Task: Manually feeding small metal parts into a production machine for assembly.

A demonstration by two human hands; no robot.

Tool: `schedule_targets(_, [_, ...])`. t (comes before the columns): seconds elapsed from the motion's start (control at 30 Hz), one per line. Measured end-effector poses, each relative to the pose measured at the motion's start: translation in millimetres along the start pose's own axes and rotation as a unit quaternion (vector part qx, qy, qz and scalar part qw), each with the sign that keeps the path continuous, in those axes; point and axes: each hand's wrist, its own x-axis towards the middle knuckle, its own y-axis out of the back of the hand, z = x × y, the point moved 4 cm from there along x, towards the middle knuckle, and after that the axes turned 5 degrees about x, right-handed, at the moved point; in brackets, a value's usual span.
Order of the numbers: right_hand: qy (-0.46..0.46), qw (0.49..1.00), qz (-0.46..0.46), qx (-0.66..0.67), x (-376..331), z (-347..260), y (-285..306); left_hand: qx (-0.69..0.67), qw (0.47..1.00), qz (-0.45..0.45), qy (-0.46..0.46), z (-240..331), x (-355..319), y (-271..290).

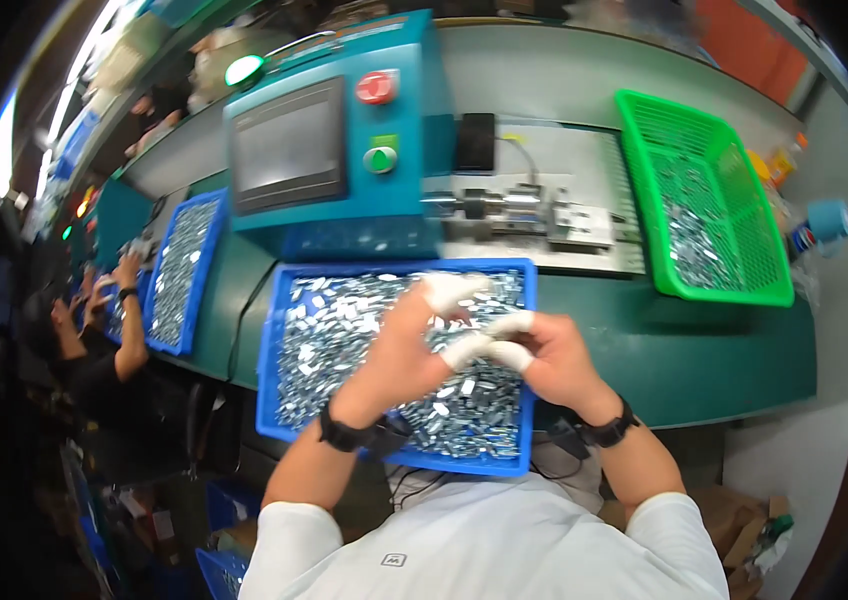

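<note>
Both my hands are above a blue tray (262, 385) full of small shiny metal parts (329, 345). White covers wrap several fingertips on each hand. My left hand (404, 345) has its thumb and forefinger spread apart; the thumb tip reaches to the fingertips of my right hand. Those fingers of my right hand (559, 360) are bent together in a pinch. Whatever lies between them is too small and blurred to make out. I wear dark bands on both wrists.
Behind the tray stands a teal machine (404, 90) with a screen, a red knob and a green button. Its metal spindle and fixture (514, 210) extend right. A green basket (764, 240) of metal parts is at the right. Another person (114, 350) works at the left beside another blue tray (206, 235).
</note>
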Motion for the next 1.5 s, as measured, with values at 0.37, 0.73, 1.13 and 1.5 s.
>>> schedule_targets(0.37, [-0.163,0.982,-0.034,0.083,4.1,6.5,-23.7,0.001,0.994,0.111,0.003,-32.7,-46.7,49.2])
schedule_targets(0.73, [0.078,0.898,-0.034,-0.432,-0.2,-7.1,-22.6,0.472,0.744,0.353,0.315,-296.3,-207.0,362.0])
schedule_targets(1.13, [0.066,0.887,-0.057,-0.454,0.3,5.0,-15.6,0.425,0.738,0.353,0.387,-361.3,-255.6,372.2])
schedule_targets(1.5, [0.013,0.875,-0.115,-0.471,7.6,11.0,-14.7,0.401,0.737,0.436,0.326,-247.8,-235.1,307.4])
